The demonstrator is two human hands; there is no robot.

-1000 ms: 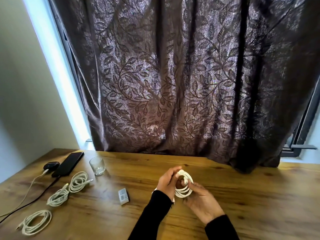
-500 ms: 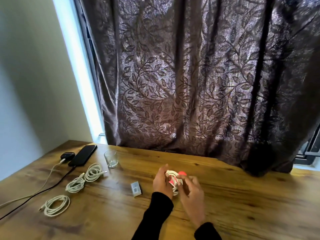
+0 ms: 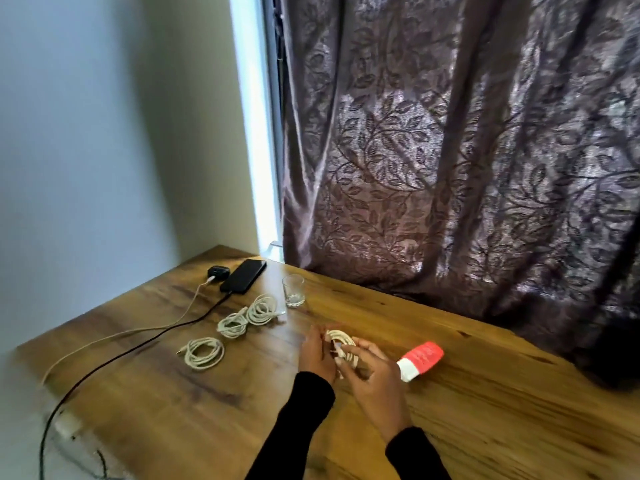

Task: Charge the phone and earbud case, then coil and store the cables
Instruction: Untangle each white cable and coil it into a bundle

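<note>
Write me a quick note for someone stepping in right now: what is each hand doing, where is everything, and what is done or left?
Left hand: holds the white cable coil above the table.
Right hand: fingers curled on the same coil; exact grip blurred.
Phone and earbud case lie at the far left corner, each with a cable plugged in, so charging looks set up.
Three coiled white cables lie on the table beside a glass.
A red and white object lies right of the hands; I cannot tell what it is.
Left: finish this coil, then store all the cables.
</note>
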